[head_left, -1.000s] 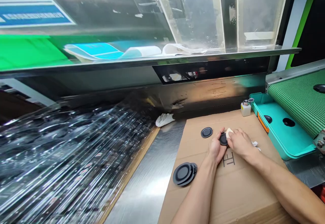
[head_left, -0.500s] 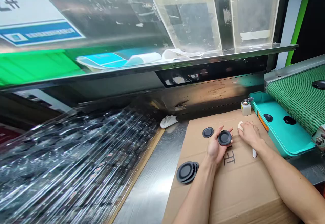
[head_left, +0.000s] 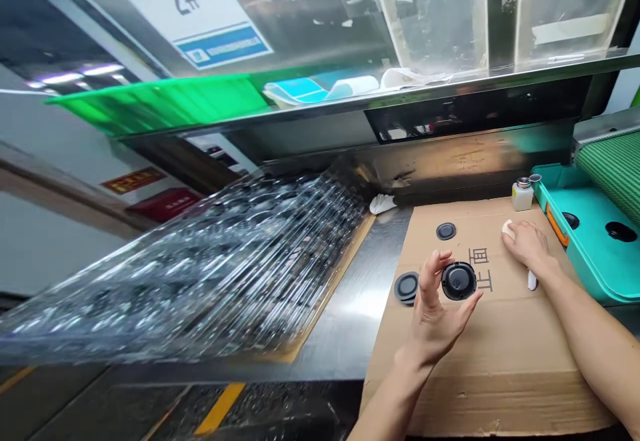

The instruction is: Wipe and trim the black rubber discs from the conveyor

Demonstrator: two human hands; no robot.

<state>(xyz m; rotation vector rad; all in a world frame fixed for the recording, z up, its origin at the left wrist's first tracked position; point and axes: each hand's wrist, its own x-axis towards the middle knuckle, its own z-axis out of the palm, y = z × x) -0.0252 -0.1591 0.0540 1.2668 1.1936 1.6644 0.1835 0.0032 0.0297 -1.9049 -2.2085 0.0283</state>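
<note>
My left hand (head_left: 440,307) holds a round black part (head_left: 459,281) between thumb and fingers, above the cardboard (head_left: 480,354). The part's face with small edge notches points up at the camera. My right hand (head_left: 527,244) rests on the cardboard, fingers closed round a small white pad (head_left: 509,229). One round dark disc (head_left: 446,231) lies flat near the back of the cardboard. Further discs (head_left: 407,287), seemingly stacked, lie at its left edge, partly hidden by my left hand. A white strip (head_left: 532,280) lies under my right wrist.
A small white bottle (head_left: 523,195) stands at the back right, beside a teal tray (head_left: 595,261) with black discs. Over the tray runs a green conveyor belt (head_left: 613,164). Clear plastic trays (head_left: 240,261) are stacked at left; a white glove (head_left: 383,204) lies behind.
My left hand has turned the round part so its other face shows, and now grips it by the edges. The head view has swung left. My right hand stays on the white pad.
</note>
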